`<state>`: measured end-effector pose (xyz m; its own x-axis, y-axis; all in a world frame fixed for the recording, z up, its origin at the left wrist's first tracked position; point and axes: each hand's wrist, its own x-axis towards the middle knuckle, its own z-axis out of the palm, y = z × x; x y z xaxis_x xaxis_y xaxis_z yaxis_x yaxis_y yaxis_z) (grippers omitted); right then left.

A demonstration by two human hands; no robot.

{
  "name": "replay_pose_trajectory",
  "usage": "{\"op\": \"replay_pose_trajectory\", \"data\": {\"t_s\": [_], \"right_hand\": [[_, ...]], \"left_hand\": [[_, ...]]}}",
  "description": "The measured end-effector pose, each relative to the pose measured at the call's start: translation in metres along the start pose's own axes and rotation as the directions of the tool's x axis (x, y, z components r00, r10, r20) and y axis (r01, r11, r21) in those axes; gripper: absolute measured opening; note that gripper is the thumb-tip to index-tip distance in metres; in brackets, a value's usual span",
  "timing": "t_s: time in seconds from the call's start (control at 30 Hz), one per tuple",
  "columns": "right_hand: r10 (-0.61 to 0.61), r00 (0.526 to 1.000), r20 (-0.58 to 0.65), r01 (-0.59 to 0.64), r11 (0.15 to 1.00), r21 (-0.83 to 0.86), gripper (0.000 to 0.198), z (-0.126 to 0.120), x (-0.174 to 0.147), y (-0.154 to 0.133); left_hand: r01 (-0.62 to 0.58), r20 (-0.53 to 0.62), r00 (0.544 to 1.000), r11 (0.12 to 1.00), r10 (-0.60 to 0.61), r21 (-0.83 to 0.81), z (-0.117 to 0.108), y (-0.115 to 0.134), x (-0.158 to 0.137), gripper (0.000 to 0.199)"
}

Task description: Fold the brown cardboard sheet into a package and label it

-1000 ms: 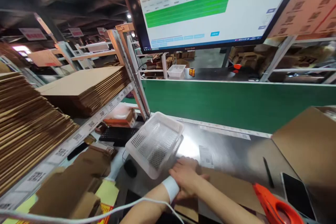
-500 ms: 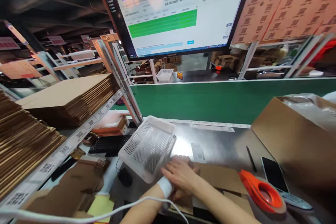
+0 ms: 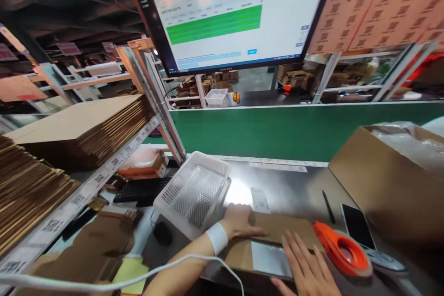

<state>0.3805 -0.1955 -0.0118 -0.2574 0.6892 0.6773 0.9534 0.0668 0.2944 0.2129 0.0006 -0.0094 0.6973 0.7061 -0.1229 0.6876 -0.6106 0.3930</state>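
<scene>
Hands of one person rest on a flat brown cardboard sheet [image 3: 277, 229] that lies on a shiny steel worktable [image 3: 298, 192]. Left hand [image 3: 239, 221], with a white band at the wrist, lies palm down on the sheet's far left corner, fingers loosely together and pressing flat, gripping nothing. Right hand [image 3: 307, 270] lies nearer the body, fingers spread wide and flat, its fingertips on the sheet's near edge, just beside a grey rectangular panel [image 3: 270, 259] set on the cardboard. Touching or nearly touching the left hand's outer side stands a white perforated plastic basket [image 3: 192, 192], tilted up on one edge. Just right of the right hand's fingertips sits an orange tape dispenser [image 3: 342, 252], and beyond it a black phone [image 3: 357, 231] and a black pen [image 3: 326, 206]. Farther right stands an open brown cardboard box [image 3: 385, 185]. Ahead of both hands runs a green conveyor belt [image 3: 294, 129], and above it hangs a large monitor [image 3: 225, 9] showing a green bar. Well left of the left hand, stacks of flattened cartons [image 3: 79, 129] fill a shelf, with a black keyboard [image 3: 138, 189] below.
</scene>
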Motion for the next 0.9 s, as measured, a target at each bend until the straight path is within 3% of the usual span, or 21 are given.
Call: {"op": "replay_pose_trajectory", "data": {"t_s": [0.2, 0.37, 0.47, 0.57, 0.6, 0.7, 0.73, 0.77, 0.83, 0.9], "right_hand": [[0.021, 0.999, 0.038, -0.018, 0.997, -0.07, 0.082, 0.059, 0.008, 0.008], [0.067, 0.975, 0.213, -0.053, 0.996, -0.071, 0.079, 0.077, -0.007, 0.005], [0.087, 0.921, 0.38, -0.092, 0.996, -0.006, 0.077, 0.075, -0.01, 0.007], [0.007, 0.925, 0.38, -0.028, 0.998, 0.049, 0.07, 0.062, -0.012, 0.013], [-0.042, 0.941, 0.335, 0.019, 0.997, 0.074, 0.078, 0.056, -0.013, 0.014], [-0.126, 0.979, 0.161, 0.102, 0.984, 0.147, 0.143, 0.037, -0.015, 0.009], [-0.118, 0.984, 0.134, 0.096, 0.983, 0.159, 0.155, 0.031, -0.015, 0.006], [-0.103, 0.987, 0.121, 0.083, 0.983, 0.163, 0.154, 0.027, -0.014, 0.002], [-0.081, 0.986, 0.146, 0.058, 0.986, 0.158, 0.128, 0.022, -0.01, -0.003], [-0.096, 0.982, 0.163, 0.072, 0.986, 0.148, 0.115, 0.02, -0.006, -0.004]], "left_hand": [[-0.096, 0.145, 0.984, 0.993, 0.105, -0.065, -0.014, -0.015, 0.006, 0.078], [-0.144, 0.123, 0.981, 0.986, 0.153, -0.079, -0.008, -0.01, -0.01, 0.08], [-0.237, 0.156, 0.955, 0.964, 0.254, -0.116, 0.005, -0.007, -0.029, 0.106], [-0.294, 0.15, 0.939, 0.948, 0.31, -0.123, 0.012, -0.007, -0.042, 0.143], [-0.288, 0.131, 0.944, 0.95, 0.303, -0.125, 0.012, -0.007, -0.045, 0.146], [-0.265, 0.066, 0.958, 0.949, 0.28, -0.168, 0.008, -0.006, -0.05, 0.137], [-0.265, 0.044, 0.96, 0.947, 0.277, -0.182, 0.006, -0.005, -0.051, 0.134], [-0.265, 0.024, 0.961, 0.946, 0.274, -0.188, 0.005, -0.005, -0.052, 0.132], [-0.27, 0.003, 0.962, 0.946, 0.275, -0.181, 0.005, -0.005, -0.052, 0.13], [-0.272, -0.009, 0.962, 0.948, 0.274, -0.163, 0.007, -0.004, -0.05, 0.127]]}}
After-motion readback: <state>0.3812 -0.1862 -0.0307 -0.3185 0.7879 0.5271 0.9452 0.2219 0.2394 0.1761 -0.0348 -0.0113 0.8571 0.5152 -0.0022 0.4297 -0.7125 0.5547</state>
